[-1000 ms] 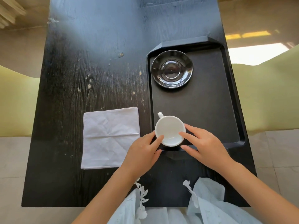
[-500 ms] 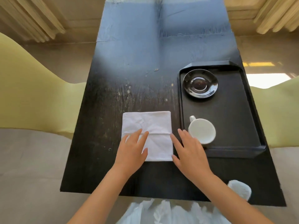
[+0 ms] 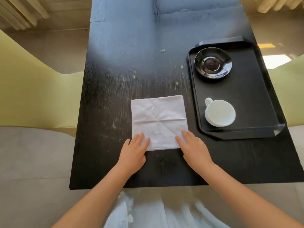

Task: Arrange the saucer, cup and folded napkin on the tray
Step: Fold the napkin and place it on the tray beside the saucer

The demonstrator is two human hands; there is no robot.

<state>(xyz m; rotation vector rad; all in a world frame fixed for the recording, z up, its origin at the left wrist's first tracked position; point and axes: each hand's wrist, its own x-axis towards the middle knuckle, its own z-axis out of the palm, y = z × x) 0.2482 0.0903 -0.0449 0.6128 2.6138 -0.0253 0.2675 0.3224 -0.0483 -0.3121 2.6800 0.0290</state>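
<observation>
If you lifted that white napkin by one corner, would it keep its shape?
Probably not. The napkin looks thin and creased, so it would likely droop and unfold. It lies flat on the table, so it probably weighs little and may slide when pushed.

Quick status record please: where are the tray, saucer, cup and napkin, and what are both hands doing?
tray: right side of the black table
saucer: black, on the tray's far end
cup: white, on the tray's near end, apart from the saucer
napkin: white, flat on the table left of the tray
left hand: open, fingertips on the napkin's near left corner
right hand: open, fingertips on its near right corner
</observation>
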